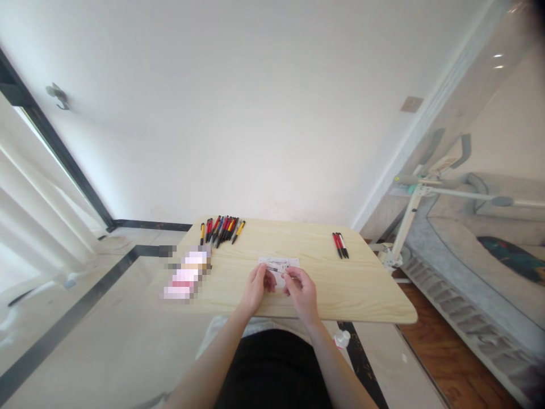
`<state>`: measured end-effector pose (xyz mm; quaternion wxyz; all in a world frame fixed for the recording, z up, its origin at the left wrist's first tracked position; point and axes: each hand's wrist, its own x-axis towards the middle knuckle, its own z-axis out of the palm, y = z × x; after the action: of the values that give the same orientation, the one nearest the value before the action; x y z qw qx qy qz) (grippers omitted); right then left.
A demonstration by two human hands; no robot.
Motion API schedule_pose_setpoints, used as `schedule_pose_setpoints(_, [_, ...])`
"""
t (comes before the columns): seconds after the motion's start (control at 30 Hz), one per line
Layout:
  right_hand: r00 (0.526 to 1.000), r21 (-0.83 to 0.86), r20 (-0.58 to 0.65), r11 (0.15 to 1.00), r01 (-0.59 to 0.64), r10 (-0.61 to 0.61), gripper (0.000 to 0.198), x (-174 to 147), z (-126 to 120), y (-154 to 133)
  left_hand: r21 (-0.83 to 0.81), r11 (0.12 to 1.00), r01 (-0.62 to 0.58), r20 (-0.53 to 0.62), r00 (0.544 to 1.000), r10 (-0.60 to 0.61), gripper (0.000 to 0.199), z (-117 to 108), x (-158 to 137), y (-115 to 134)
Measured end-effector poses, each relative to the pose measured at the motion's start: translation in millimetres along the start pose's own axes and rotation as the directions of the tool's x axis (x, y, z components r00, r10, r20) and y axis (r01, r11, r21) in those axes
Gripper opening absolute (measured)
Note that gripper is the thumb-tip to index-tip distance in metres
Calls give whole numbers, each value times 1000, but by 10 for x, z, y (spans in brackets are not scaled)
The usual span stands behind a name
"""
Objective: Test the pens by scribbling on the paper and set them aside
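Observation:
My left hand (256,286) and my right hand (302,288) meet close to the front edge of the table (361,295). Between their fingertips is a slim dark-and-silver pen-like piece (273,269); the left fingers pinch one end and the right fingers close around the other. Its exact kind is too small to make out. Just below lies a white sheet of paper (294,262) with dark marks, partly covered by both hands. At the back left is a loose group of pens (225,227) in red, yellow and black. Several red, black and white pens (339,245) lie side by side at the right.
A blurred-out pink and white item (186,278) is at the table's left edge. A white bottle (342,339) stands below the front edge. The wall (264,113) rises behind the table; exercise equipment (409,221) and a grey sofa (481,272) are to the right.

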<state>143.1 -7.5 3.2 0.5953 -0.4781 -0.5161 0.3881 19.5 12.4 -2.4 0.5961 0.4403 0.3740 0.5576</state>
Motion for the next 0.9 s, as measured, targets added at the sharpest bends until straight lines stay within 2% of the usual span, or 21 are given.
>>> schedule_pose_setpoints(0.33, [997, -48, -7, 996, 72, -73, 28, 72, 4, -85, -55, 998, 10, 2, 1000, -10, 42, -12, 11, -36])
schedule_pose_setpoints(0.6, [995, -52, 24, 994, 96, -95, 25, 110, 21, -193, 103, 990, -92, 54, 995, 87, 27, 4, -22, 33])
schedule_pose_setpoints(0.9, [994, -93, 9, 990, 107, -106, 28, 132, 21, -233, 111, 991, -75, 48, 996, 70, 31, 0, -11, -10])
